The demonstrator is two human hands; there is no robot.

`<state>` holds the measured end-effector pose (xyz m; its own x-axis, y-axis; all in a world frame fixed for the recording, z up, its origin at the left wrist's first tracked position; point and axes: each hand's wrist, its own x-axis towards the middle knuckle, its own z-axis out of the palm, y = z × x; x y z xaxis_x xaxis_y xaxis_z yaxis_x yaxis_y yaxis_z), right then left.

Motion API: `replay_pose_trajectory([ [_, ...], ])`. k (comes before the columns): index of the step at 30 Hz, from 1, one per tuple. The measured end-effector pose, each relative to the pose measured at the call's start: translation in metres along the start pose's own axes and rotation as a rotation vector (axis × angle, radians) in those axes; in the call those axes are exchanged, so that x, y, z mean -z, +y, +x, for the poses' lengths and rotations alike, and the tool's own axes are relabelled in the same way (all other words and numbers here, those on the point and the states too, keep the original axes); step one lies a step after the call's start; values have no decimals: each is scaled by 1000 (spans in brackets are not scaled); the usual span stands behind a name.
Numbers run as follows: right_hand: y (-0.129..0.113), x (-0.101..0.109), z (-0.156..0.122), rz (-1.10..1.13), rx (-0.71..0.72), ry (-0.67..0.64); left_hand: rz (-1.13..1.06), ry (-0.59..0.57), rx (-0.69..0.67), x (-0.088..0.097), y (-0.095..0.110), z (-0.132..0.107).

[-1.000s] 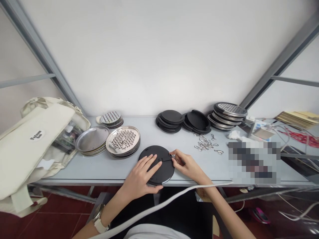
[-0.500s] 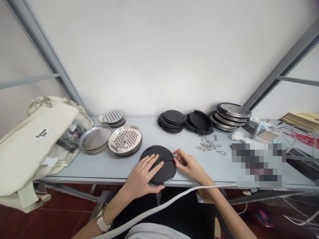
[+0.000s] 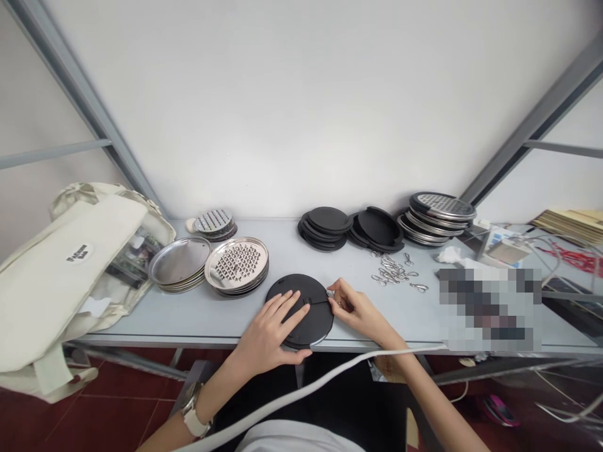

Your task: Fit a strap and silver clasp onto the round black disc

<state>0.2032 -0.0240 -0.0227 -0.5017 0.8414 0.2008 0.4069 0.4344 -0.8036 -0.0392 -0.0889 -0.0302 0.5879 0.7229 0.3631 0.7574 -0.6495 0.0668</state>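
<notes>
Barely anything's moved since a second ago: left hand (image 3: 264, 338) still spread over the black disc (image 3: 315, 323) at the tabletop's (image 3: 188, 323) front edge, right hand's (image 3: 357, 314) fingers still pinching some small metal bit (image 3: 328, 293) at its rim. Probably unfinished.

grey table (image 3: 188, 317): black disc (image 3: 308, 323) at front edge, grater stack (image 3: 237, 265), metal clips (image 3: 391, 270).
</notes>
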Motion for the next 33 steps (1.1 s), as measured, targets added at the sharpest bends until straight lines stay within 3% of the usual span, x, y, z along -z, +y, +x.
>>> replay_pose_trajectory([
  [8,1,5,1,85,-23,-43,-5,11,3,0,0,0],
  [16,2,5,3,96,-20,72,7,10,11,0,1,0],
  [33,-4,5,0,-38,-3,5,10,7,9,2,1,1],
])
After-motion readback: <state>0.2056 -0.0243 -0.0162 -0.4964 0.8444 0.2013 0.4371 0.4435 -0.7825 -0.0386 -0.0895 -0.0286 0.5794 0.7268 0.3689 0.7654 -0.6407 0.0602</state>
